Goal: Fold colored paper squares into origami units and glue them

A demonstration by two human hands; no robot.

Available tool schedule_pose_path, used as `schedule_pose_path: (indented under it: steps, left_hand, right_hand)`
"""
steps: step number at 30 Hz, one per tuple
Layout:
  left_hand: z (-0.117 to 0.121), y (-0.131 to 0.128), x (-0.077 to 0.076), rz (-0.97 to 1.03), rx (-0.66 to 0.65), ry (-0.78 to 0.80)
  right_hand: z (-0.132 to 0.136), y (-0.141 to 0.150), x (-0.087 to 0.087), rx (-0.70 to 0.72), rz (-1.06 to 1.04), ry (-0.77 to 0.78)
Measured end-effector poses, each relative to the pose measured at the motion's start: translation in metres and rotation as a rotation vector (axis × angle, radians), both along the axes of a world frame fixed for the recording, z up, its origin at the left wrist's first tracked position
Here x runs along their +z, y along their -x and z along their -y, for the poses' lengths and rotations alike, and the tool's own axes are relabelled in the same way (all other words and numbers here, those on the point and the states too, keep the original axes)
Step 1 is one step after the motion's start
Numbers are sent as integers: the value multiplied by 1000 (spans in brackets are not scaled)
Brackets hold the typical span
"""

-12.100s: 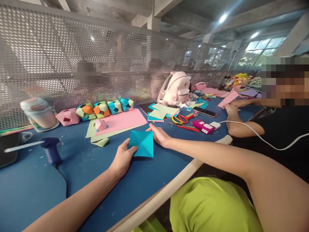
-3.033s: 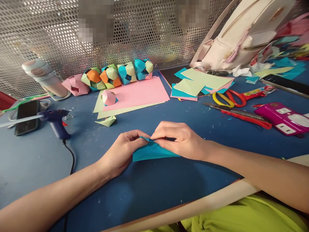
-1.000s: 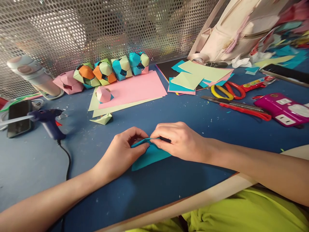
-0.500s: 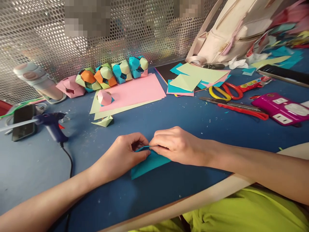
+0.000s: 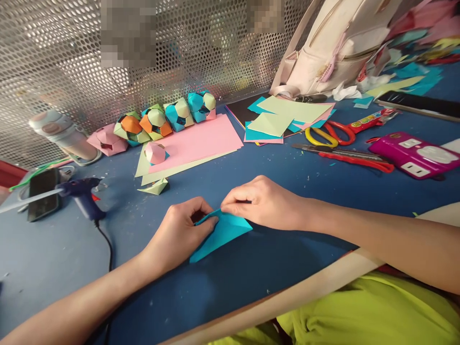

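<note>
A sheet of blue paper (image 5: 223, 235) is held just above the blue table, near its front edge. My left hand (image 5: 185, 225) grips its left side, thumb on the near face and fingers behind, partly hidden. At the top edge, my right hand (image 5: 257, 203) pinches the paper between thumb and forefinger. Beyond my left hand lies a small folded piece of pale green paper (image 5: 157, 187). A pink folded paper unit (image 5: 155, 153) sits on a stack of pink sheets (image 5: 204, 140) farther back.
Folded paper balls (image 5: 154, 120) line the perforated metal screen (image 5: 143, 81). At left are a glue gun (image 5: 84, 195), a phone (image 5: 43, 196) and a bottle (image 5: 63, 132). To the right lie scissors (image 5: 347, 134), a cutter knife (image 5: 355, 160), a purple power strip (image 5: 419, 153) and loose paper sheets (image 5: 302, 109).
The blue paper has tilted so more of its face shows, lit brighter. My right hand has shifted slightly up, uncovering the paper's right corner. The camera view has moved a little.
</note>
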State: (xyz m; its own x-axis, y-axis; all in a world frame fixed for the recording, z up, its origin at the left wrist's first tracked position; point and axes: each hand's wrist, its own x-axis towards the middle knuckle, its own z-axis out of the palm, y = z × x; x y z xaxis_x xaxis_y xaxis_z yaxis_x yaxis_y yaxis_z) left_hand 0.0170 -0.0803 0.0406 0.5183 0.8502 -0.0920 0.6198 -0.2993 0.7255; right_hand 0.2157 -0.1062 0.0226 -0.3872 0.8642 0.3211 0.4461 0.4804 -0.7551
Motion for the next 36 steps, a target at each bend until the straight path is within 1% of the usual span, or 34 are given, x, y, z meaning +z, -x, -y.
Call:
schedule_pose_path:
  steps: [2,4,5,7,10,13,17,19,21,23,25,27,29,33,36]
  left_hand:
    - [-1,0,-1,30,65,2]
    - [-1,-1,-4,63,118,3]
    - [-1,-2,-5,78,136,-3]
    - [-1,-3,-7,103,168,-21]
    - [0,-4,-10,124,188,-42]
    - [1,-5,-11,105,173,-47]
    - [1,-6,-10,107,125,-16]
    - [0,-6,-10,117,140,0]
    - [-1,-6,-10,170,184,22]
    - [-3,-5,-12,260,234,53]
    - [-4,-5,-14,344,276,85]
    - [-3,-6,-16,405,299,109]
    - [-2,-6,-19,456,304,141]
    - [1,-7,-25,542,295,229]
    - [2,-8,-28,584,297,282]
  right_hand:
    - [0,1,7,-77,-80,129]
    - [1,3,13,-132,-142,216]
    - [2,5,15,-146,-146,239]
    - [3,11,15,-165,-85,263]
    - [5,18,9,-201,7,249]
    - [6,22,0,-217,29,182]
    - [7,22,-5,-172,77,-41]
    - [9,22,-3,-166,49,-128]
    - [10,22,-1,-198,-12,-150]
    - [10,22,1,-256,-63,-126]
    - [10,22,1,-294,-87,-89]
    - [9,23,-2,-313,-92,-84]
    - [8,25,-6,-315,-89,-131]
    - [4,26,-12,-286,-96,-289]
    - [2,24,-14,-265,-104,-359]
